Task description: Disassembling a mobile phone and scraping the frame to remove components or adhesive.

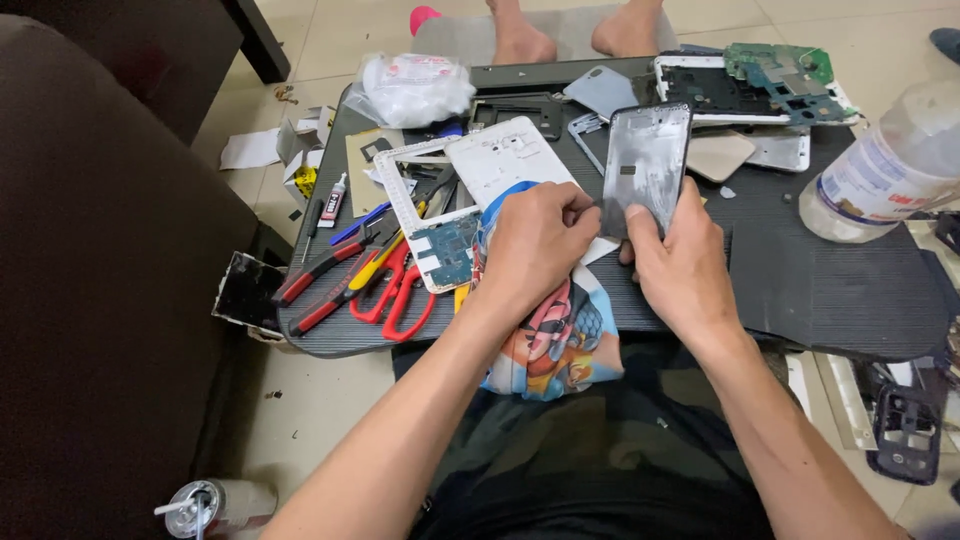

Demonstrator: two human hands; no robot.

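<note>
Phone frame [647,165], dark and glossy, is standing tilted at centre above the black tray [800,270]; at nine o'clock from it, red-handled pliers [320,275] and red scissors [395,290] are lying; the left hand [535,245] is pinching the frame's lower left edge over a colourful cloth [555,345]; the right hand [680,260] is gripping its bottom; at three o'clock, a plastic bottle [885,170] is lying.
</note>
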